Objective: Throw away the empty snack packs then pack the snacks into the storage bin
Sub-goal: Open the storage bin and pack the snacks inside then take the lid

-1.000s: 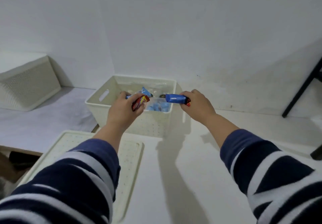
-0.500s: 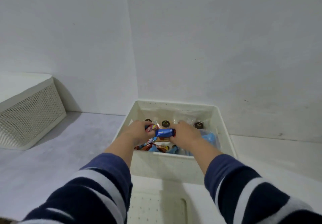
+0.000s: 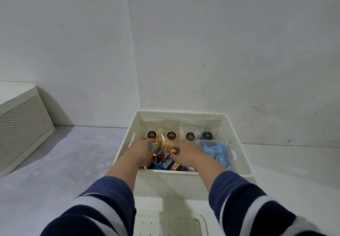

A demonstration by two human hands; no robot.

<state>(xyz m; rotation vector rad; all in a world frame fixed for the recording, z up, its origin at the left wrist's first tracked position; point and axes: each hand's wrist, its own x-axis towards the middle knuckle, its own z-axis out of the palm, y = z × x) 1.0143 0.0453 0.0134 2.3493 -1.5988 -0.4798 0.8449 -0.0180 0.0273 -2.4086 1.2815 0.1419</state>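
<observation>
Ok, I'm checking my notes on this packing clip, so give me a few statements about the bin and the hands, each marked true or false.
1. Both hands are inside the cream perforated plastic storage bin. True: the left hand and right hand reach among the wrapped snack bars.
2. The bin's lid is on it. False: the bin is open; a cream perforated lid lies in front.
3. Clear bags with round black labels stand along the bin's far wall. True.
4. The light blue packets fill the bin's left side. False: they lie on its right.
</observation>
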